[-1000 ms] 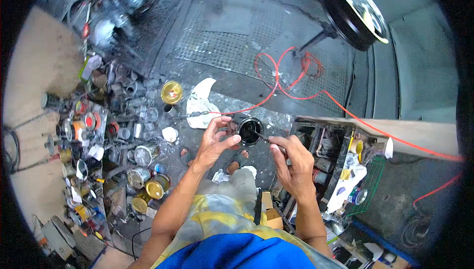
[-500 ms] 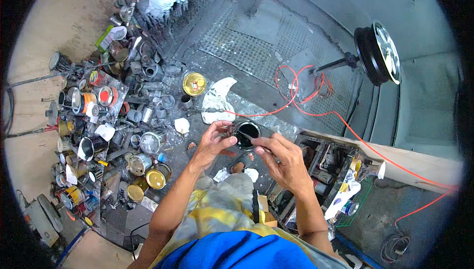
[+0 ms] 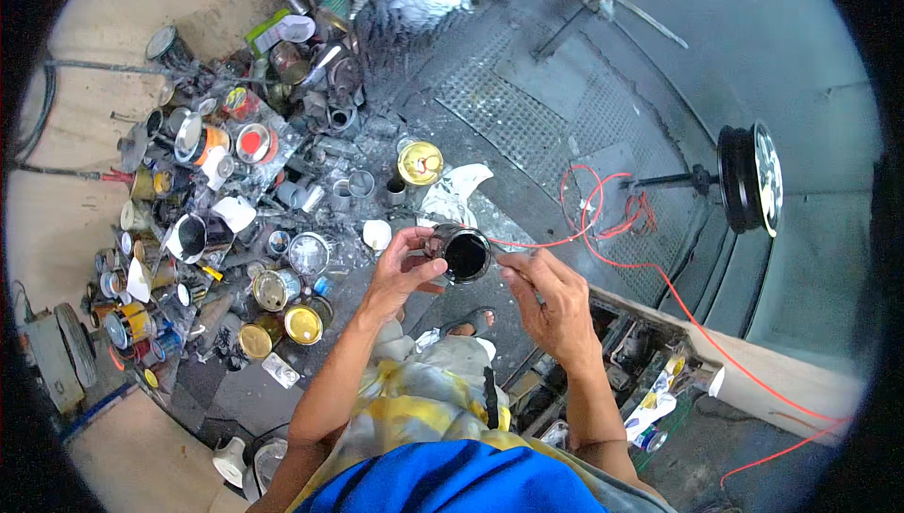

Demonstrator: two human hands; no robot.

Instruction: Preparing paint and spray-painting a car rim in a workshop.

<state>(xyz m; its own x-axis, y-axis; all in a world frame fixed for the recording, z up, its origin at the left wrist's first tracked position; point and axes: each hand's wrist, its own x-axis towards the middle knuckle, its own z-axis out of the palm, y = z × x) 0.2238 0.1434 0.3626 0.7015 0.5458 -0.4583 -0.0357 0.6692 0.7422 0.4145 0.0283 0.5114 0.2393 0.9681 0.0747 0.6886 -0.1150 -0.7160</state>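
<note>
My left hand (image 3: 405,270) is wrapped round the side of a small round can (image 3: 450,236), its mouth tilted toward me. Black paint-like liquid (image 3: 467,257) shows inside. Just right of the rim, my right hand (image 3: 554,304) is closed, thumb against fingers, on a thin stick (image 3: 499,247). Little of that stick shows beyond the fingertips, and its far end is hard to make out against the can's edge.
Paint cans (image 3: 303,325) and cups crowd the floor at left. A gold-lidded can (image 3: 420,163) and white cloth (image 3: 456,195) lie ahead. A red hose (image 3: 697,311) runs right, below a wheel rim (image 3: 744,179) on a stand. A cluttered rack (image 3: 626,348) stands near my right arm.
The stick has come out of the black liquid to the can's right edge. The can is now tipped more toward me. My view has shifted, so the surroundings sit lower and further right.
</note>
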